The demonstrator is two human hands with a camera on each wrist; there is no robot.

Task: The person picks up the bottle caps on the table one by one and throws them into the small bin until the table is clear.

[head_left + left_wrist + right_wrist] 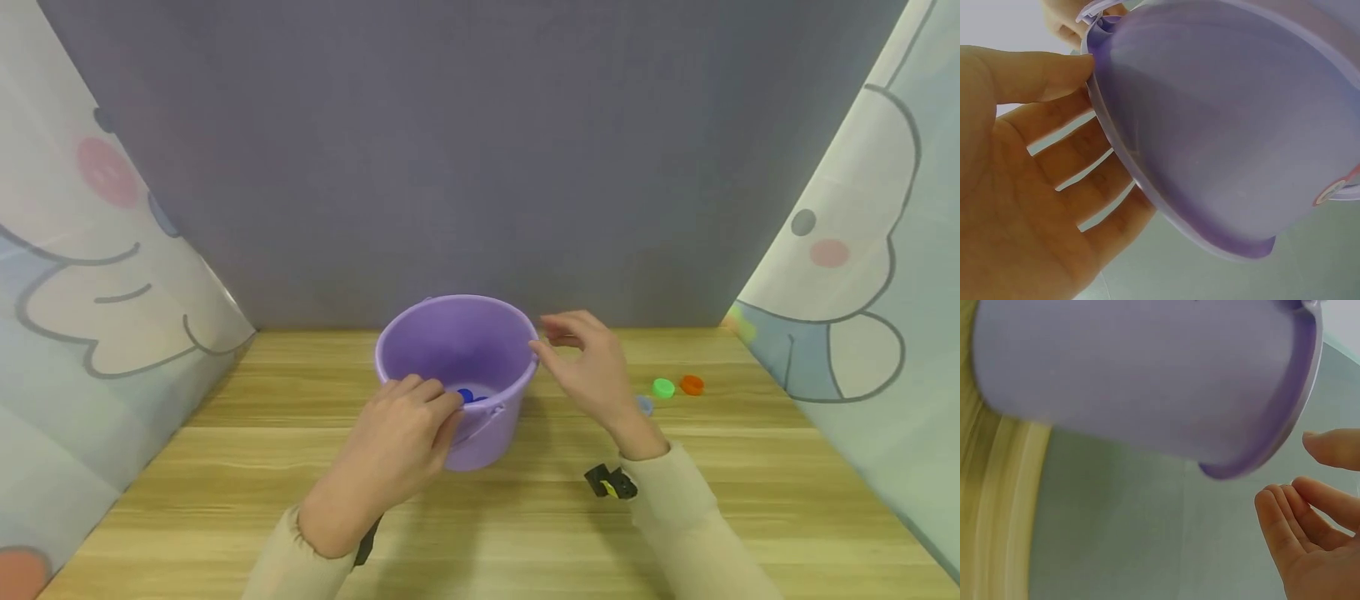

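A purple bucket stands upright on the wood-grain table. My left hand grips its near left rim: in the left wrist view the thumb lies against the outer side of the bucket, while the fingers go behind the rim. Inside, at the bottom, there are small dark blue pieces, partly hidden by the rim and the left hand. Beside the right rim is my right hand, with nothing in it. In the right wrist view its loosely bent fingers are apart from the bucket.
Right of the right hand lie a green cap and an orange cap. A pale blue cap is partly covered by the right wrist. A dark grey panel rises behind the table, with cartoon-printed sheets at both sides.
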